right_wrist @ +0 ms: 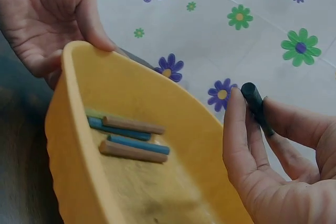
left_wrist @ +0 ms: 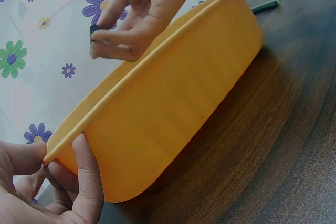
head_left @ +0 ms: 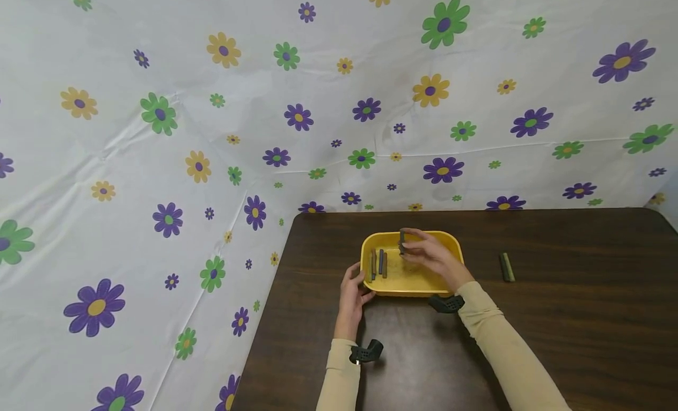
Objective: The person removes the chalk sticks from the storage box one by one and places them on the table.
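A yellow plastic tray [head_left: 408,293] with raised walls stands on the table. My left hand [head_left: 352,293] grips its left end, thumb and fingers around the rim [left_wrist: 68,141]. Over the tray, my right hand [head_left: 434,258] pinches a dark green pastel stick [right_wrist: 253,100] between thumb and fingertips, above the rim in the left wrist view. Inside, toward the left end, several sticks lie side by side, among them a blue stick [right_wrist: 139,145], a brown stick [right_wrist: 134,152] and another brown stick [right_wrist: 134,124]. A yellow-green one [right_wrist: 95,113] is mostly hidden behind these.
Right of the tray, a dark stick [head_left: 503,267] and a green stick [head_left: 509,267] lie together on the dark wooden table [head_left: 582,317]. A white flowered sheet [head_left: 318,93] hangs behind the table and along its left side. Each wrist carries a black camera [head_left: 366,352].
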`<state>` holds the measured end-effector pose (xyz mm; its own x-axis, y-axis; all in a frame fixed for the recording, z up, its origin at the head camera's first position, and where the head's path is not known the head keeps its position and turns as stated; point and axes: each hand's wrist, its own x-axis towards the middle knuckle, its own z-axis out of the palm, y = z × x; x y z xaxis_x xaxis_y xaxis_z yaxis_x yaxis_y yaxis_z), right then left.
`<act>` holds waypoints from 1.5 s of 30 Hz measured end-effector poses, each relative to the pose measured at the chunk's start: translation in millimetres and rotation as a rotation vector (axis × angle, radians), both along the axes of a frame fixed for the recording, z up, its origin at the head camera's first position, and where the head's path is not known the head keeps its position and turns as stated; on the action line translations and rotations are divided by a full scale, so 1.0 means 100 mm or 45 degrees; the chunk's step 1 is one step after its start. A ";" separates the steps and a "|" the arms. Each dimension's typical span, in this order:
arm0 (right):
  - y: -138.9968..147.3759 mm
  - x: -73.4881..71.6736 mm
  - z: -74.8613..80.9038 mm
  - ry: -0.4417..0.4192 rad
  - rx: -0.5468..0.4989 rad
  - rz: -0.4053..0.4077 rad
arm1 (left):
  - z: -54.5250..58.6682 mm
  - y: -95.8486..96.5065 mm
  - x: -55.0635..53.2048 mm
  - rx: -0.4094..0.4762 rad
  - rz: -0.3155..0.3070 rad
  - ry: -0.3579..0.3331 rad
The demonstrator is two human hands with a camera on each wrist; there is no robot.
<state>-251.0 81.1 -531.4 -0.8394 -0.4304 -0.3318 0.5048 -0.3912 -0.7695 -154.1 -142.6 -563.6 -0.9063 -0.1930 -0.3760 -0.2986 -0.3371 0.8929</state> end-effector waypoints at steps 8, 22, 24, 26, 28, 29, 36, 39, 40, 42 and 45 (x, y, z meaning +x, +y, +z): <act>0.22 0.00 0.06 -0.010 -0.003 -0.012 | -0.01 -0.01 -0.01 -0.013 -0.018 0.029; 0.61 0.05 0.10 0.062 0.096 -0.045 | -0.01 -0.01 0.00 -0.001 -0.016 0.021; 0.65 0.05 0.10 0.066 0.064 -0.050 | 0.00 -0.01 0.00 -0.002 -0.013 0.022; 0.70 0.05 0.10 0.069 0.041 -0.052 | 0.01 -0.01 0.01 -0.005 -0.013 0.020; 0.74 0.06 0.10 0.069 0.034 -0.054 | 0.02 0.00 0.01 -0.009 -0.012 0.023; 0.76 0.06 0.11 0.072 0.034 -0.046 | 0.02 0.00 0.01 -0.011 -0.011 0.021; 0.88 0.09 0.10 0.051 0.020 -0.046 | 0.02 0.01 0.01 -0.020 0.002 0.013; 0.94 0.10 0.09 0.025 0.016 -0.063 | 0.03 0.01 0.02 -0.020 0.001 0.015; 0.96 0.11 0.09 0.028 0.024 -0.059 | 0.03 0.01 0.02 -0.019 0.001 0.017; 1.02 0.12 0.08 0.033 0.048 -0.057 | 0.03 0.01 0.02 -0.017 -0.002 0.020; 1.09 0.14 0.07 0.041 0.088 -0.062 | 0.03 0.01 0.01 -0.011 -0.003 0.026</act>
<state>-236.7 189.6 -524.4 -0.8695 -0.3662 -0.3314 0.4608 -0.3601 -0.8112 -152.7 -141.6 -561.0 -0.9142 -0.1939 -0.3558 -0.2813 -0.3284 0.9017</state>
